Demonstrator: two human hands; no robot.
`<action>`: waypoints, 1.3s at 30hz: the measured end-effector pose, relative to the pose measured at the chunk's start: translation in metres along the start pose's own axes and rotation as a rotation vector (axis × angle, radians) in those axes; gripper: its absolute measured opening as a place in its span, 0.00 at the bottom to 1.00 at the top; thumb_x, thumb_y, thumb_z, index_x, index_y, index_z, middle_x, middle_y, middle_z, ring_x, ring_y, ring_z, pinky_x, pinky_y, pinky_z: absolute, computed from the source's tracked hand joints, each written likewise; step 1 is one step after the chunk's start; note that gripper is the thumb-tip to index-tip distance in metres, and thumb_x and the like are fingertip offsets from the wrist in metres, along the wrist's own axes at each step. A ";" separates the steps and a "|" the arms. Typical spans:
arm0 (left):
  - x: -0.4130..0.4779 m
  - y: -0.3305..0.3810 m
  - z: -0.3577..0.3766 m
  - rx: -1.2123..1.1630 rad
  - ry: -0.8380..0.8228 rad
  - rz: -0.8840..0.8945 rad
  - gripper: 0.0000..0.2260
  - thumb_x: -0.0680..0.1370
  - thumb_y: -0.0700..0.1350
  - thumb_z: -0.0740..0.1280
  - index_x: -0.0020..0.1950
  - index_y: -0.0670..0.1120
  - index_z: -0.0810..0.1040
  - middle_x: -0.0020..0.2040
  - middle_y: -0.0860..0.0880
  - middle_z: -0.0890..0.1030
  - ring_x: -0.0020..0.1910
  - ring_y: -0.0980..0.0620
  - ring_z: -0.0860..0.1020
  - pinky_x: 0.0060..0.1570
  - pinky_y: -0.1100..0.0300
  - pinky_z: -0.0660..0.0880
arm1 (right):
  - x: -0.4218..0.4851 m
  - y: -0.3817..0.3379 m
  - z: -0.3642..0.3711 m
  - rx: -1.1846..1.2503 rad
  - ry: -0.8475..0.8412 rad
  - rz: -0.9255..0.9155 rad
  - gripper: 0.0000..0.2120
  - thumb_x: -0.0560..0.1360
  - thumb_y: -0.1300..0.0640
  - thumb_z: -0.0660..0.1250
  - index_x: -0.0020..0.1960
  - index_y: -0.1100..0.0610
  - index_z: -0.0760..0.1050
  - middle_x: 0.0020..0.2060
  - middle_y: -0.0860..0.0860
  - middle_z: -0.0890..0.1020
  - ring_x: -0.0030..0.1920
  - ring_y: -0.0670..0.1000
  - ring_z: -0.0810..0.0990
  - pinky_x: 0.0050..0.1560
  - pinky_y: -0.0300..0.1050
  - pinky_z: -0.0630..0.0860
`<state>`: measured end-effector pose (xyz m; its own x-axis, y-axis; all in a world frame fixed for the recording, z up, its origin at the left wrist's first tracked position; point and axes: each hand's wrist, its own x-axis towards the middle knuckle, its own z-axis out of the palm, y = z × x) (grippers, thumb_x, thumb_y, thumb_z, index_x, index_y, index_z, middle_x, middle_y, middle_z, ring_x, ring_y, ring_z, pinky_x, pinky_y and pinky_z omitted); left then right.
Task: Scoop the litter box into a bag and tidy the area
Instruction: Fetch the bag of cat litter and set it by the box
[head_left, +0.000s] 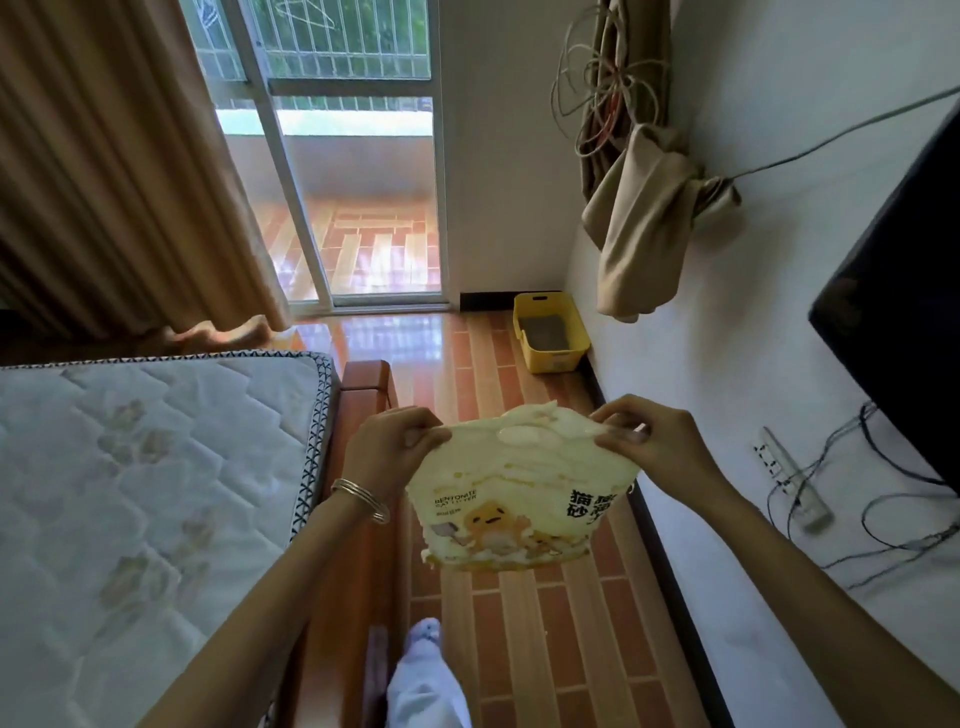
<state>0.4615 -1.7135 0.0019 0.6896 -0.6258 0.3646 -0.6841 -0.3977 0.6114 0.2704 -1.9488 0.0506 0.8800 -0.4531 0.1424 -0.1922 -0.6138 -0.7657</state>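
Note:
I hold a pale yellow cat litter bag in the air in front of me, printed with a cartoon figure and the words "bentonite cat litter". My left hand pinches its top left corner and my right hand pinches its top right corner, so the top edge is stretched between them. A yellow litter box with grey litter inside stands on the floor far ahead, against the white wall in the corner. No scoop is visible.
A bare mattress on a wooden bed frame fills the left. A narrow tiled aisle runs between bed and wall toward a sliding glass door. Cables and a power strip hang on the right wall under a dark screen.

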 end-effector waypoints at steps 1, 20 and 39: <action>0.012 -0.008 0.002 0.008 0.003 0.008 0.18 0.68 0.63 0.60 0.36 0.50 0.80 0.31 0.57 0.76 0.32 0.54 0.75 0.32 0.58 0.71 | 0.013 0.000 0.003 0.001 0.002 0.000 0.07 0.70 0.62 0.72 0.46 0.54 0.79 0.36 0.45 0.80 0.38 0.35 0.76 0.37 0.26 0.70; 0.305 -0.167 0.005 -0.081 -0.186 0.020 0.20 0.66 0.63 0.58 0.37 0.50 0.81 0.35 0.54 0.80 0.36 0.51 0.78 0.36 0.57 0.73 | 0.292 0.010 0.067 -0.026 0.034 0.033 0.08 0.70 0.62 0.71 0.48 0.54 0.80 0.36 0.42 0.80 0.40 0.36 0.77 0.36 0.26 0.70; 0.590 -0.258 0.077 0.014 -0.180 -0.047 0.11 0.68 0.55 0.64 0.38 0.49 0.82 0.33 0.54 0.78 0.33 0.52 0.74 0.31 0.67 0.64 | 0.607 0.092 0.050 -0.027 -0.034 0.028 0.07 0.70 0.61 0.72 0.47 0.53 0.80 0.36 0.44 0.80 0.38 0.39 0.77 0.37 0.27 0.69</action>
<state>1.0263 -2.0319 0.0048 0.6680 -0.7157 0.2038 -0.6566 -0.4378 0.6142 0.8084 -2.2479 0.0352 0.8883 -0.4483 0.0998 -0.2276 -0.6185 -0.7521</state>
